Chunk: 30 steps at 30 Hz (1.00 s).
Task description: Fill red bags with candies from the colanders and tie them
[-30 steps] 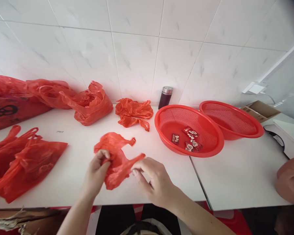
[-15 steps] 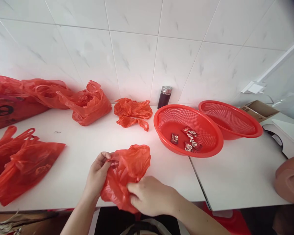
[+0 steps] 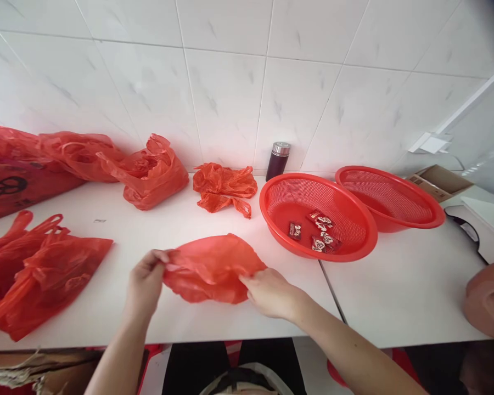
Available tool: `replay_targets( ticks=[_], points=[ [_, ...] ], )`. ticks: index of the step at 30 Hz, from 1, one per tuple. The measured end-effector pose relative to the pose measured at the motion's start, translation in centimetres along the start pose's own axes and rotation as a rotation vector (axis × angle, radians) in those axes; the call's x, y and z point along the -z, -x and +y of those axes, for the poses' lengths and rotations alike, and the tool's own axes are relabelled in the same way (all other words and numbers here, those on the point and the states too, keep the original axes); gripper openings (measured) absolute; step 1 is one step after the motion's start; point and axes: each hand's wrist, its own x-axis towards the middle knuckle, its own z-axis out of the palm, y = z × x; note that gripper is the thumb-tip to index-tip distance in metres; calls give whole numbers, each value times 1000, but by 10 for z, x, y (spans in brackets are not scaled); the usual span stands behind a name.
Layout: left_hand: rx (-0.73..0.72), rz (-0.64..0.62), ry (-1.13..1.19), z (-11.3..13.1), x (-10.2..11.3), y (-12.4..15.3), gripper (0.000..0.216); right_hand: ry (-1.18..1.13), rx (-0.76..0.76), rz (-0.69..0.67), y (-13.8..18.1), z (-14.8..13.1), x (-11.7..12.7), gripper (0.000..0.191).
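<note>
Here the bag [image 3: 212,267] stretches along the counter's [image 3: 148,230] front edge, left hand [image 3: 145,282] pinching one end, right hand [image 3: 271,293] the other.

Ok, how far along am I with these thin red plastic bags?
Done, apparently: other red bags lie bunched along the white table's left and back. In hand: left hand and right hand stretch one thin red plastic bag between them. Left: a few wrapped sweets lie loose in the nearer round red mesh basket.

Both hands, left hand [image 3: 145,280] and right hand [image 3: 271,292], stretch a red bag [image 3: 212,267] (over the table [image 3: 395,291])
</note>
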Motion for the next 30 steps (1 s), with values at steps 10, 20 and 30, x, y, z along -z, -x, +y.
replay_targets(
  ticks=[10,20,30],
  points=[
    [-171,-84,-328,4,-40,-4,19,57,131,270,7,-36,25,31],
    [-474,-110,-849,2,-84,82,22,-126,-173,157,-18,4,-16,68],
    [-252,-355,-1070,-26,-27,46,56,-265,-288,326,9,49,-11,45]
  ],
)
